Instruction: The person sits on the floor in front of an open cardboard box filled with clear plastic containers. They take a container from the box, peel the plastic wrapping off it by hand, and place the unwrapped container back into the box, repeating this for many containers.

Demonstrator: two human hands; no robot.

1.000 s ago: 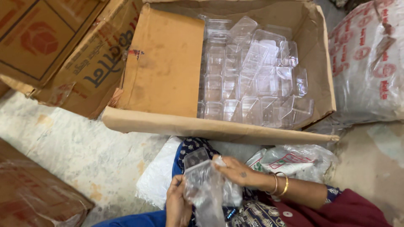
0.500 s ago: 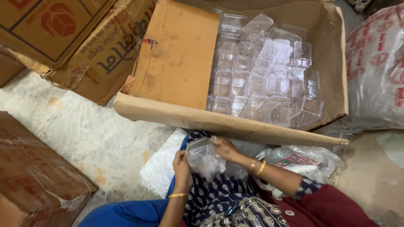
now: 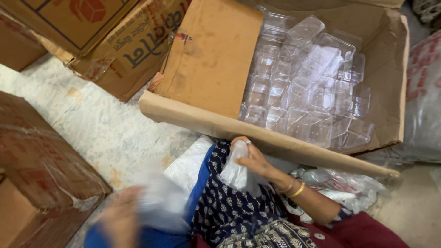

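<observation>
The right hand [image 3: 251, 158] pinches a thin bag [image 3: 236, 173] over the lap while the blurred left hand [image 3: 120, 216], grip unreadable, carries something clear aside, many tubs [image 3: 303, 87] remaining in the box [image 3: 206, 59].

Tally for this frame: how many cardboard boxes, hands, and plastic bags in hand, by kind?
Cardboard boxes: 4, counting the open box of clear containers, two at upper left and one at left
Hands: 2, left hand blurred, right hand
Plastic bags in hand: 2, and
Total: 8
</observation>
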